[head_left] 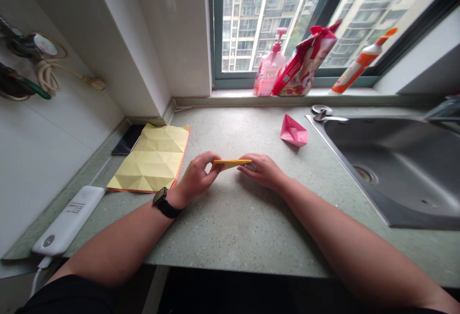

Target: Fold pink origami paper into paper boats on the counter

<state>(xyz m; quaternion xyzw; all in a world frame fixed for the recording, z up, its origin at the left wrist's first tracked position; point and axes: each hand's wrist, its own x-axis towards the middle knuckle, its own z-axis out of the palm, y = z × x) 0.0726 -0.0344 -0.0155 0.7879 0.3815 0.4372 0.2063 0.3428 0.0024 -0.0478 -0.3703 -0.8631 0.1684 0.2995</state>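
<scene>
Between my two hands a folded piece of yellow-orange paper [232,163] is held just over the counter, seen nearly edge-on. My left hand [199,172], with a black watch on the wrist, pinches its left end between thumb and fingers. The right end is gripped by my right hand [264,169], whose fingertips are partly hidden behind the paper. A pink folded paper boat shape [293,132] rests on the counter beyond my right hand. To the left of my left hand lies a creased yellow sheet [154,156] on top of orange-edged paper.
A steel sink [398,170] is set into the counter [230,227] at right. A white power bank [70,220] with a cable lies at left, near a dark phone [127,139]. On the windowsill stand a pink pump bottle [269,72], a red bag [305,62] and an orange-white bottle [355,69].
</scene>
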